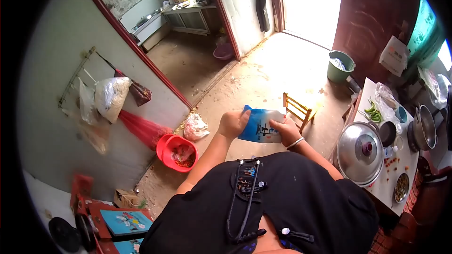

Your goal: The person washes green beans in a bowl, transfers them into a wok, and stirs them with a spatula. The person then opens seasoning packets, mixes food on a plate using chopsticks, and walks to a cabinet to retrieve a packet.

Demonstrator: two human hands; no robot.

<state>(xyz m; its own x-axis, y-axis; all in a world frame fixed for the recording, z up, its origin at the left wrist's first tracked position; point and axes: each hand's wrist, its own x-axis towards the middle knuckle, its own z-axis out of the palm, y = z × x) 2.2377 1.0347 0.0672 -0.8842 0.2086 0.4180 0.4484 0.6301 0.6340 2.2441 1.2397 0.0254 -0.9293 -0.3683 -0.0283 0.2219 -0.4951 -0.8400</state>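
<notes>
A blue and white plastic packet (262, 127) with dark printed characters is held up in front of my body, above the floor. My left hand (234, 124) grips its left side, the thumb lying over the blue part. On the white right side, my right hand (286, 131) pinches the packet between thumb and fingers; a pale bangle circles that wrist. Whether the packet is sealed or torn cannot be made out. Behind it on the floor stands a small wooden chair (297, 111).
At right, a table (376, 193) bears a large lidded pot (359, 153), green peppers (373, 113) and a bowl (401, 187). A green bucket (341, 68) stands near the doorway. Red basins (178, 153) sit by the left wall, near hanging plastic bags (113, 98).
</notes>
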